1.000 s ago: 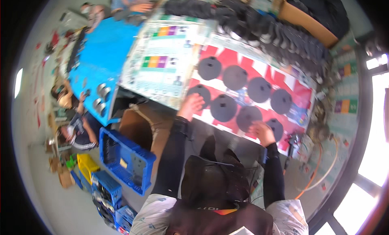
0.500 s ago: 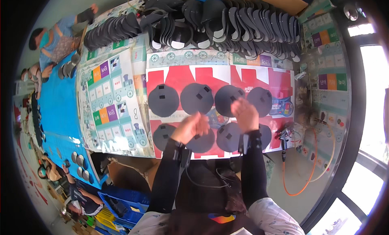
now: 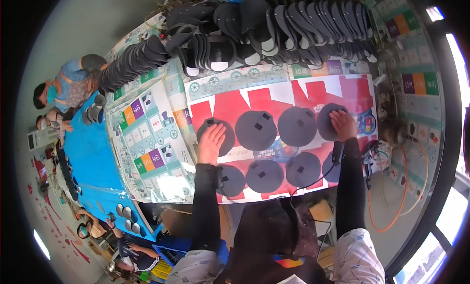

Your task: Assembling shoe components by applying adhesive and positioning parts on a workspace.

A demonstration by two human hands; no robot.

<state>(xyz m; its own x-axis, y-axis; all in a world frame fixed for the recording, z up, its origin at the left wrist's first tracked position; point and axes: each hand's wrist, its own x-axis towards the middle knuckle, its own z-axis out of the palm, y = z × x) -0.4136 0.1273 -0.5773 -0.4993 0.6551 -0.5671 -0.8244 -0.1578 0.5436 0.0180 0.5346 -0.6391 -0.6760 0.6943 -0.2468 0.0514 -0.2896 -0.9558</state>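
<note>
Several dark grey round pads lie in two rows on a red and white printed sheet (image 3: 274, 100) on the table. My left hand (image 3: 211, 143) lies flat with fingers spread on the far-left pad (image 3: 223, 132) of the back row. On the far-right pad (image 3: 329, 118) of that row my right hand (image 3: 341, 125) presses down, fingers bent. Between the two hands lie two more pads (image 3: 256, 130), each with a small dark square in its middle. The front row of pads (image 3: 264, 175) lies near my body.
A long heap of dark grey foam pieces (image 3: 274, 24) runs along the table's back. A green and white printed sheet (image 3: 147, 137) lies to the left, and a blue table (image 3: 93, 161) beyond it with other people sitting around. An orange cable (image 3: 391, 205) loops at the right.
My hands were together over the middle of the sheet; they have spread apart, the left to the far-left pad and the right to the far-right pad. The view has swung.
</note>
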